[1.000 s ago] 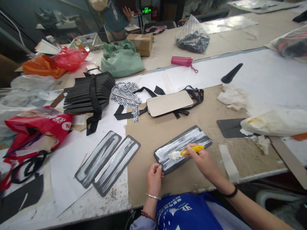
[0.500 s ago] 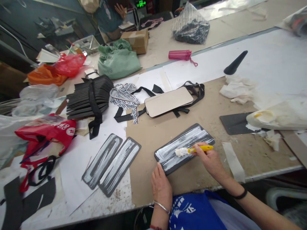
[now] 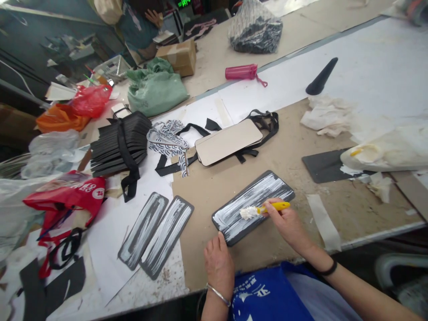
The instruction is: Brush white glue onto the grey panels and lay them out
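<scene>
My right hand [image 3: 288,225] is closed on a yellow-handled brush [image 3: 267,208] whose white, glue-laden bristles rest on a dark oblong panel [image 3: 253,204] streaked with white glue. The panel lies on a brown cardboard sheet [image 3: 230,183]. My left hand [image 3: 219,263] lies flat on the cardboard, fingers together and stretched out, its fingertips touching the panel's near left corner. It holds nothing.
Two glue-streaked dark strips [image 3: 156,230] lie left on white paper. Behind are a beige panel with black straps [image 3: 228,141], a strapped stack of black panels [image 3: 119,141], patterned ribbon [image 3: 169,136], a red bag [image 3: 65,196], a green bag [image 3: 156,89], a pink bottle [image 3: 241,72], and crumpled tissue [image 3: 326,117].
My left hand went from a pinch at the panel's edge to lying flat beside its corner. The brush shifted slightly right along the panel. The view moved a little.
</scene>
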Action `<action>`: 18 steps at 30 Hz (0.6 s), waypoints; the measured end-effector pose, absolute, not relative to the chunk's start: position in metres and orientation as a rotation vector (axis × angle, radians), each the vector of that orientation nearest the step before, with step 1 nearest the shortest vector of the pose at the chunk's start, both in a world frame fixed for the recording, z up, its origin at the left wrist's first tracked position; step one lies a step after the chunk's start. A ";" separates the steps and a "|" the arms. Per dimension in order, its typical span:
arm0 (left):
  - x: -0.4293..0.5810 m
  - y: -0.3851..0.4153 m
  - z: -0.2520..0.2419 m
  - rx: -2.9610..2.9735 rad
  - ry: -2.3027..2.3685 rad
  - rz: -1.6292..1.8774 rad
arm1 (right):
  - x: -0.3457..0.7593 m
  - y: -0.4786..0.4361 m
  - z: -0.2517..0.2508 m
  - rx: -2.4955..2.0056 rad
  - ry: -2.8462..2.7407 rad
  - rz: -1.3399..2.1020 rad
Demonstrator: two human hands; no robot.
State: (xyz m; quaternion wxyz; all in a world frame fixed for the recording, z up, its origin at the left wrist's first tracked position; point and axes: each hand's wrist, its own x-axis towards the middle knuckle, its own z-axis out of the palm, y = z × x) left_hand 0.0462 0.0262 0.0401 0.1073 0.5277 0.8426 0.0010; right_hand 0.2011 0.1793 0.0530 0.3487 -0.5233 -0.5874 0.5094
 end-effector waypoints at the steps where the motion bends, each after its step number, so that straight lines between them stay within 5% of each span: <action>1: 0.046 0.026 0.039 1.531 2.473 0.160 | 0.201 0.179 0.053 -1.358 -1.512 1.325; 7: 0.031 0.039 0.032 0.697 2.166 1.058 | 0.201 0.179 0.050 -1.385 -1.458 1.405; 18: 0.004 0.045 0.008 0.114 1.902 1.170 | 0.235 0.202 0.062 -1.513 -1.463 1.213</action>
